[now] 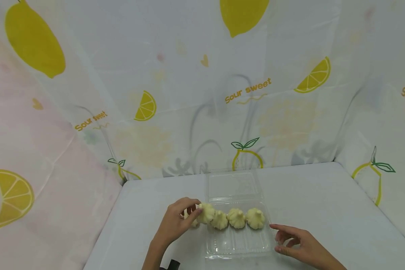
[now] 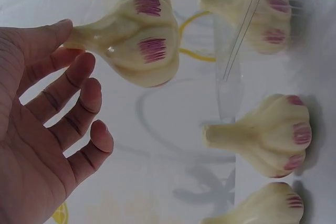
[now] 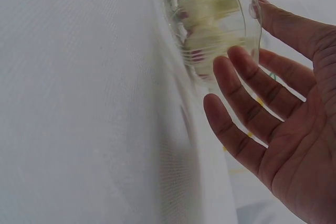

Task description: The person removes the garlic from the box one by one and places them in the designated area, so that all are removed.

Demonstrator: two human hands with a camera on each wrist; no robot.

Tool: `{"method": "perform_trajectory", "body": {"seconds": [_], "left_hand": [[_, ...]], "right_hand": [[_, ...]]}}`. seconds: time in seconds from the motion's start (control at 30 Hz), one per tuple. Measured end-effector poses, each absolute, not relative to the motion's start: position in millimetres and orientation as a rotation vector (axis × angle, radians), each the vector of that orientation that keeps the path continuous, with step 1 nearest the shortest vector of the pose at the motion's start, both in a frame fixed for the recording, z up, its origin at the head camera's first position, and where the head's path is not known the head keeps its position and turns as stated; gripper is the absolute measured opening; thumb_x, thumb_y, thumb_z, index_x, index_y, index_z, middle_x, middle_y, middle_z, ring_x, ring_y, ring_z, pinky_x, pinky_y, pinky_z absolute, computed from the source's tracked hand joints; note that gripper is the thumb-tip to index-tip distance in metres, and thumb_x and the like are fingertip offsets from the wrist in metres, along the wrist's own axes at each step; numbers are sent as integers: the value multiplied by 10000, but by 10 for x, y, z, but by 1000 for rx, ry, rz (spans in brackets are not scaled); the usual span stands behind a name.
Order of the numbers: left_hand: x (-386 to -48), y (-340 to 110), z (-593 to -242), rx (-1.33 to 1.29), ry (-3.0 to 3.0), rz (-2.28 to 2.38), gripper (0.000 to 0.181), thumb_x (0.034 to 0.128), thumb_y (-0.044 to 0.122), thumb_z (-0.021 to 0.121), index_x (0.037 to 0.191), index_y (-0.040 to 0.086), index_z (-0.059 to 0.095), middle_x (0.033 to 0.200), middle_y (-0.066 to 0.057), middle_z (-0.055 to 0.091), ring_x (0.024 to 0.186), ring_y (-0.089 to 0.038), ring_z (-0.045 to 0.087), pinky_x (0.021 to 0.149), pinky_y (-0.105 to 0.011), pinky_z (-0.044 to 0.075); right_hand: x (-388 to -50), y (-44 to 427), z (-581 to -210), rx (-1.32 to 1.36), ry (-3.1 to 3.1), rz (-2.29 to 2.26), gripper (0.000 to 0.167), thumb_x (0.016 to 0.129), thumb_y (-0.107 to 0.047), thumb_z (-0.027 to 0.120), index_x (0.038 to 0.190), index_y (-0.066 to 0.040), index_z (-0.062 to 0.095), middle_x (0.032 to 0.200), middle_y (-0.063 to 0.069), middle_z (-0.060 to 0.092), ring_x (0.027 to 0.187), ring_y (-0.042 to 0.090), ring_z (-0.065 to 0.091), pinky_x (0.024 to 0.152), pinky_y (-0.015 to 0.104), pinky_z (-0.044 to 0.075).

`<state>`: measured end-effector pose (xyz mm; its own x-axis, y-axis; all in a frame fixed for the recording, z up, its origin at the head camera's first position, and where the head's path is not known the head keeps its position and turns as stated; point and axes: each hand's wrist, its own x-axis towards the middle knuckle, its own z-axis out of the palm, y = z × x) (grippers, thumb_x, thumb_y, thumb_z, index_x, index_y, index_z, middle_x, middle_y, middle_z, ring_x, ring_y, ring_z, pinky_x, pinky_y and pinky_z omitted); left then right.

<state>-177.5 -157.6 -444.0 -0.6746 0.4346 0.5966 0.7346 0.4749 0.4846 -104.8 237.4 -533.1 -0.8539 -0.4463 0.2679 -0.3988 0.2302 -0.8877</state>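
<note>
My left hand [image 1: 177, 221] pinches a garlic bulb [image 2: 136, 38] by its stem between thumb and forefinger, the other fingers loosely bent. In the head view it is over the left edge of a clear plastic clamshell box [image 1: 239, 245]. Three garlic bulbs [image 1: 237, 218] stand in a row inside the box, stems up. More garlic bulbs [image 2: 262, 135] stand outside it, on the left, partly hidden by the left hand in the head view. At the box's right edge is my right hand [image 1: 300, 242], thumb and forefinger at the rim, the other fingers relaxed and holding nothing.
The box's transparent lid [image 1: 233, 185] lies folded back behind it. A white cloth covers the table [image 1: 310, 195], and lemon-printed fabric walls [image 1: 195, 82] rise behind and at both sides. A black object [image 1: 173, 264] shows at the front edge of the head view.
</note>
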Motion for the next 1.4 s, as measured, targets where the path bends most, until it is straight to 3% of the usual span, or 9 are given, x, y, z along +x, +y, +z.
{"method": "perform_trajectory", "body": {"seconds": [1.13,1.4], "left_hand": [[-1913,-2246,-4373,-749,-2269,-997,259,822,12,786,1011,172,709,781,132,566,678,-56,523,527,-297,453],[-1927,-2422,-4364,-677,-2269,-969,269,806,-20,788,1020,128,718,779,110,580,672,-61,540,541,-210,429]], "right_hand": [[-1035,2390,-5319,-791,2407,-1713,516,926,-77,691,1393,36,504,986,56,642,866,100,643,668,302,559],[-1047,2386,-5337,-822,2423,-1721,517,918,-69,698,1387,38,510,982,55,644,861,104,645,660,301,558]]}}
